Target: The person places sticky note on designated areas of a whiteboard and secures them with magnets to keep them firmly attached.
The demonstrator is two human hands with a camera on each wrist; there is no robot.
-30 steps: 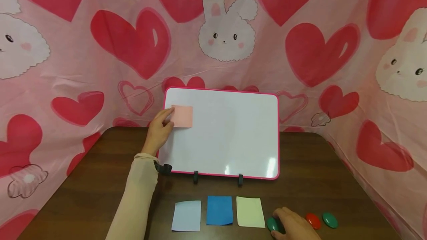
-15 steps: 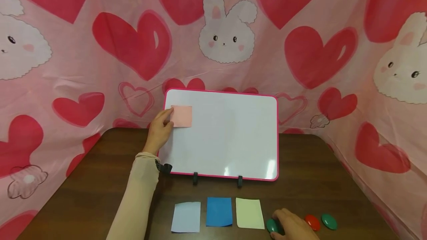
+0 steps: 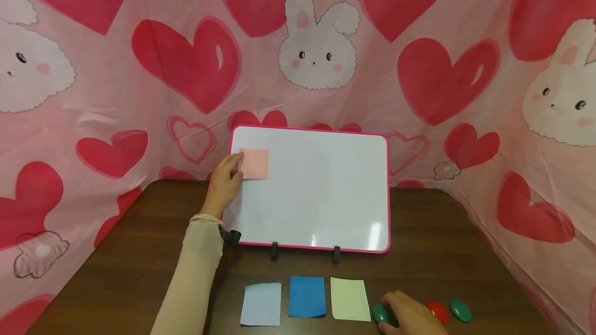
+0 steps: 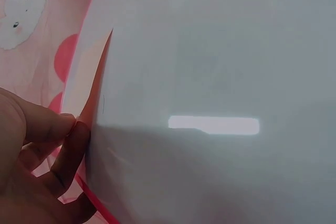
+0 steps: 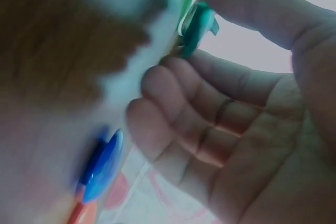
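My left hand (image 3: 223,187) pinches a pink sticky note (image 3: 254,164) by its left edge, at the upper left of a whiteboard (image 3: 321,190) with a pink frame. From the left wrist, the note (image 4: 95,80) appears nearly edge-on between thumb and fingers; how much of it touches the board I cannot tell. Low on the right of the head view, my right hand (image 3: 412,315) holds a round green magnet (image 3: 380,314) at the table, thumb and index finger on its sides. The right wrist view has this magnet (image 5: 197,27) between the fingertips, with the other fingers loosely bent.
Light blue (image 3: 262,304), dark blue (image 3: 307,297) and pale green (image 3: 350,299) sticky notes lie before the board. Red (image 3: 437,312) and green (image 3: 461,310) magnets lie right of my right hand; a blue one (image 5: 105,169) shows from the right wrist. Black feet (image 3: 274,250) support the board.
The head view has shifted slightly. Both hands keep their places, the left at the pink sticky note and the right at the green magnet.
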